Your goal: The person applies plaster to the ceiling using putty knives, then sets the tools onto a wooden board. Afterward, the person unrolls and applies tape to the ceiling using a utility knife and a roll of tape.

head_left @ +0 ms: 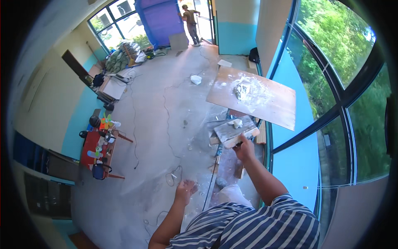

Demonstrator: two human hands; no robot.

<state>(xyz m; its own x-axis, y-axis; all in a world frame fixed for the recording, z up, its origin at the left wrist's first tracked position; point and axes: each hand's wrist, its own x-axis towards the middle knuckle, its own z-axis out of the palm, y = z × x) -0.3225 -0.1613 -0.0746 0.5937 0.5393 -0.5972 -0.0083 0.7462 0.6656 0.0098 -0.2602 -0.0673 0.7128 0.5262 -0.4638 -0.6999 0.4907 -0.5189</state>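
Note:
My right hand [244, 150] is closed on a flat rectangular plastering trowel [229, 133] with a grey, smeared face. A small lump of white plaster [237, 123] rests on top of it. Just beyond lies a wide wooden board [224, 89], which carries a heap of wet white plaster [245, 90] with smears spread round it. Low over the floor at my left side, my left hand [186, 191] is held apart from everything, its fingers loosely bent and nothing seen in them. The trowel's grip is hidden by my right hand.
Windows and a blue lower wall [294, 162] run close along my right. A red table [89, 150] loaded with tools and bottles stands left. Cables [166, 108] cross the floor near a white bag [195, 79]. Another person [190, 23] stands at the far doorway.

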